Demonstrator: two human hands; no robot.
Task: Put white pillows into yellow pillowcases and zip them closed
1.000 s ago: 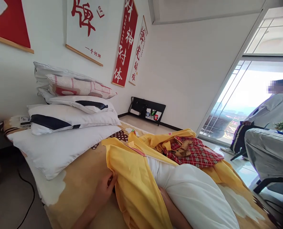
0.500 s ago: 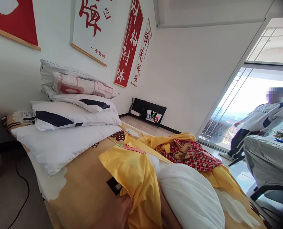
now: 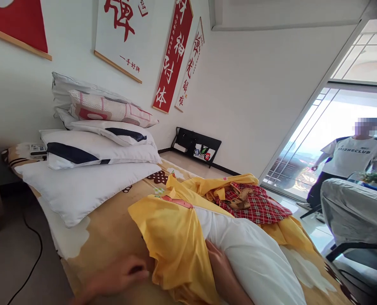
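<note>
My left hand (image 3: 126, 271) is slightly smeared, held just left of a yellow pillowcase (image 3: 178, 237) and apart from it, with fingers loosely bent and a gap by the thumb. Between the yellow cloth and a plump white pillow (image 3: 255, 254), my right hand (image 3: 218, 262) grips the pillow's near side; its fingertips are partly hidden. The pillowcase drapes over the pillow's left end and over part of the right hand. Beyond them lies red plaid cloth with a brown bow (image 3: 255, 205), on more yellow fabric.
White pillows (image 3: 93, 190) are stacked at the bed's head, a pink patterned one (image 3: 112, 110) among them. The bed sheet (image 3: 112, 233) is brown and cream. A person (image 3: 350, 156) stands by the glass door, behind a covered chair (image 3: 356, 212). A black cable (image 3: 37, 254) crosses the floor.
My left hand has let go of the yellow cloth and moved left. More of my right hand shows against the white pillow. The person by the door has turned toward the bed.
</note>
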